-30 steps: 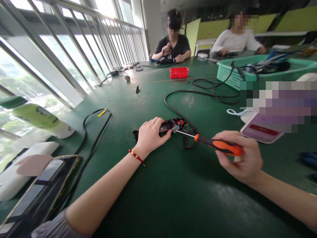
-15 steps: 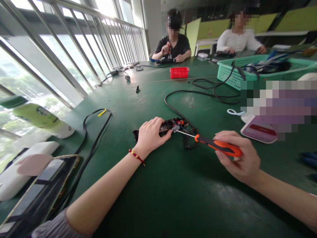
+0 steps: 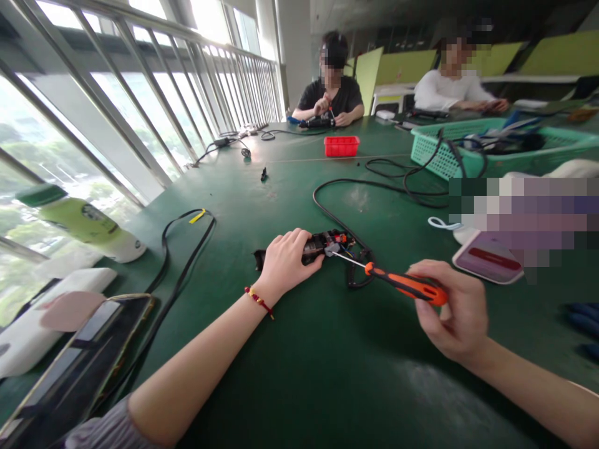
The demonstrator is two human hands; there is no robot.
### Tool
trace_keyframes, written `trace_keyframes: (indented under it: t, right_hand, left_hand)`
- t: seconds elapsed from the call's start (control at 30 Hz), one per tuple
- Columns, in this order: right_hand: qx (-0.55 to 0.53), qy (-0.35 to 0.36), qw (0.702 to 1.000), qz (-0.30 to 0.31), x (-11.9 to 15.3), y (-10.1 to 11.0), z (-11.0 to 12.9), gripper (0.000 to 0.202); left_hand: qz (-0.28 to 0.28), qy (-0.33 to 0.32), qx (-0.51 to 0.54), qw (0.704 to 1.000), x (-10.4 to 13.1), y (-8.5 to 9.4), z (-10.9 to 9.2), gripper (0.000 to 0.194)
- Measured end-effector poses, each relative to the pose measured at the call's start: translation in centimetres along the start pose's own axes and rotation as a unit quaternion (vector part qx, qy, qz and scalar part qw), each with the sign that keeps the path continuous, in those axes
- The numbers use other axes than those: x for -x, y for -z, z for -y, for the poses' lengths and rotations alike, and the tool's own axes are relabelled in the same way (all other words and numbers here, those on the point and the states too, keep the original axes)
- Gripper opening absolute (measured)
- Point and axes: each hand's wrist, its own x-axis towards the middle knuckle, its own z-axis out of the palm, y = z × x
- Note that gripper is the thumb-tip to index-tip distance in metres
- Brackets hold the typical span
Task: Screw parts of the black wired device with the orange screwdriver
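Note:
My left hand [image 3: 287, 262] is wrapped over a black device [image 3: 314, 246] lying on the green table [image 3: 299, 374], its thumb along the near side. The device's right end is open and shows red parts and thin coloured wires. My right hand [image 3: 456, 305] grips the orange and black handle of a screwdriver [image 3: 405, 285] between thumb and fingers. The screwdriver's thin shaft points left, and its tip meets a small grey part [image 3: 332, 249] at the device's open end. A black cable [image 3: 337, 215] runs from that end.
A red tray [image 3: 341, 146] and a green basket [image 3: 437, 153] of tools stand farther back. A bottle [image 3: 88, 224] and a phone [image 3: 79, 362] lie left, another phone [image 3: 486, 257] right. Two people [image 3: 333, 93] [image 3: 449, 87] sit across the table.
The view has shifted slightly, so the table items sit a little lower. My right hand has shifted slightly left with the screwdriver, whose tip stays at the grey part. My left hand keeps its hold.

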Motion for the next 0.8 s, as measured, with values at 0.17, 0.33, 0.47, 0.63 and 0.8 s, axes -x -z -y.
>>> trace_keyframes:
  t: [0.17,0.33,0.47,0.63,0.8]
  right_hand:
    - [0.026,0.044,0.999,-0.007,-0.8,0.3,0.0,0.040]
    - [0.102,0.046,0.994,0.016,-2.7,1.0,0.1,0.019]
    - [0.092,-0.038,0.994,0.044,-5.4,1.0,0.1,0.011]
    - [0.108,-0.047,0.989,0.093,-10.1,0.4,0.0,0.014]
    - [0.108,-0.105,0.967,0.208,-14.5,-1.0,0.0,0.017]
  left_hand:
    - [0.006,-0.002,0.006,1.000,0.1,0.3,0.1,0.025]
    - [0.017,-0.005,0.022,1.000,0.0,0.2,0.3,0.025]
    - [0.029,-0.014,0.042,0.999,-0.8,0.2,0.8,0.027]
    - [0.043,-0.036,0.063,0.996,-2.9,-0.1,1.6,0.029]
    - [0.040,-0.025,0.072,0.996,-5.5,-1.7,3.0,0.031]
